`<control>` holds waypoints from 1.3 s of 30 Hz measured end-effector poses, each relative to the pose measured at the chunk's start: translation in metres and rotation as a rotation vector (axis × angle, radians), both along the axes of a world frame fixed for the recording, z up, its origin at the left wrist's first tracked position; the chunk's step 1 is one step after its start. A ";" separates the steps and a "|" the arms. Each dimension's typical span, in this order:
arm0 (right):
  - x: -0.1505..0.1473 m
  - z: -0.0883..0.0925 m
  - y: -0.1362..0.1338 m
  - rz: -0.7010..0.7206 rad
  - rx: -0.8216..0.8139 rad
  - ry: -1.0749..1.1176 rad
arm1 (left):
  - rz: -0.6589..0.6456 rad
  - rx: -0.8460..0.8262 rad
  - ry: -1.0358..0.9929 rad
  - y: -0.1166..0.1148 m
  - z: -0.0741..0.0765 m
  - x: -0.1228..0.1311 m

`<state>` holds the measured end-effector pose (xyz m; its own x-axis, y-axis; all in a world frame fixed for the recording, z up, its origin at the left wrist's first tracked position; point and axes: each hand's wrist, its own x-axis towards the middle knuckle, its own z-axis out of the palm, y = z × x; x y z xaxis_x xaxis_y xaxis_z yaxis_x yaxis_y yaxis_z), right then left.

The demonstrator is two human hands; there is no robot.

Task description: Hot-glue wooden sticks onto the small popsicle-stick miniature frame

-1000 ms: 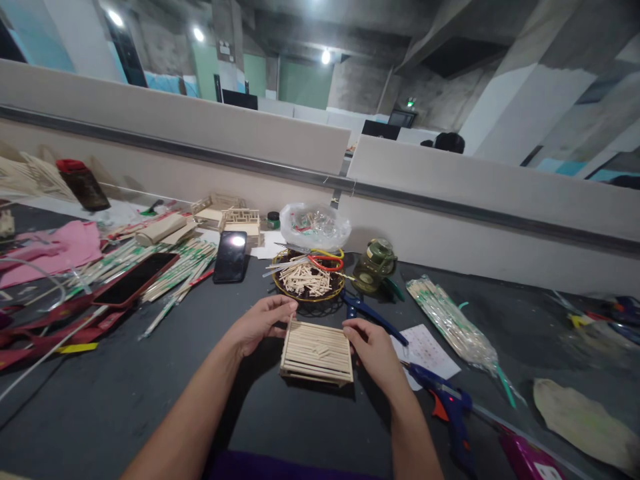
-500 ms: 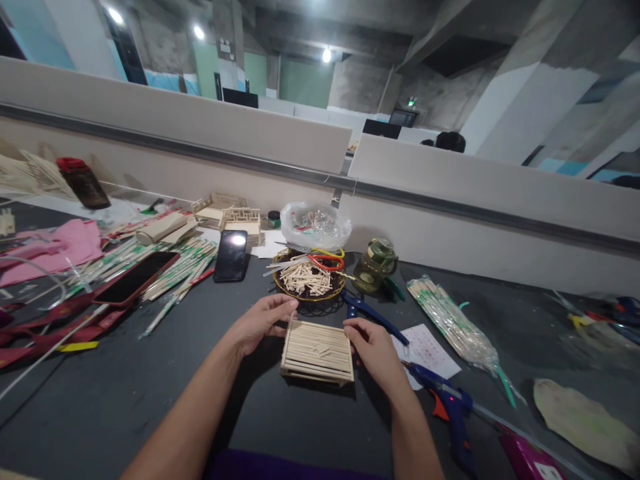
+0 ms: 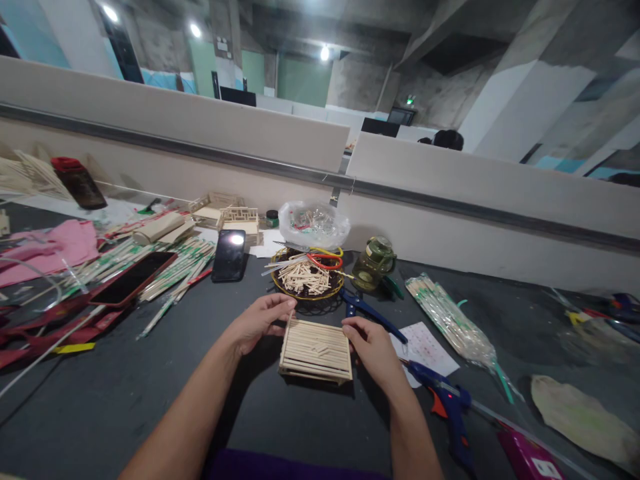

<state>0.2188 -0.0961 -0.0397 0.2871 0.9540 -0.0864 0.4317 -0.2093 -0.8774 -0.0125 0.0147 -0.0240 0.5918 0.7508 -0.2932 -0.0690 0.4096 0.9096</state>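
A small model made of pale wooden sticks (image 3: 317, 350) lies between my hands on the dark table. Its slatted face is turned up, and a few short stick pieces lie in a diamond shape near the middle. My left hand (image 3: 261, 325) pinches the far left corner post with thumb and fingertips. At the far right corner, my right hand (image 3: 370, 343) grips the edge, its thumb and index finger closed on it. Just beyond stands a yellow-rimmed basket (image 3: 276, 283) with cut sticks (image 3: 307, 277) and red-and-yellow-handled scissors (image 3: 325, 259).
Blue cutters (image 3: 373, 312), a printed paper (image 3: 425, 353) and a blue glue gun (image 3: 445, 393) lie to the right, near bagged sticks (image 3: 450, 320). Behind are a green bottle (image 3: 373, 263) and a plastic-lined bowl (image 3: 313, 227). Phones (image 3: 229, 257) and wrapped sticks (image 3: 183, 260) lie left.
Both hands keep the same hold on the stick model, which has stayed in place. The whole view has shifted very slightly.
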 end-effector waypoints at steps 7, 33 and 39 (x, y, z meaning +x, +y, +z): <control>0.000 -0.001 0.001 0.005 -0.001 0.010 | 0.012 0.011 0.013 0.000 0.000 0.001; 0.000 0.004 -0.001 0.028 -0.008 0.008 | 0.004 0.004 0.000 0.000 -0.001 0.002; 0.002 -0.002 -0.005 0.000 -0.032 0.036 | 0.013 0.025 0.003 0.000 -0.001 0.002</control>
<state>0.2208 -0.1008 -0.0422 0.2831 0.9506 -0.1275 0.3999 -0.2378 -0.8852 -0.0102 0.0142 -0.0254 0.5813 0.7655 -0.2759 -0.0712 0.3857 0.9199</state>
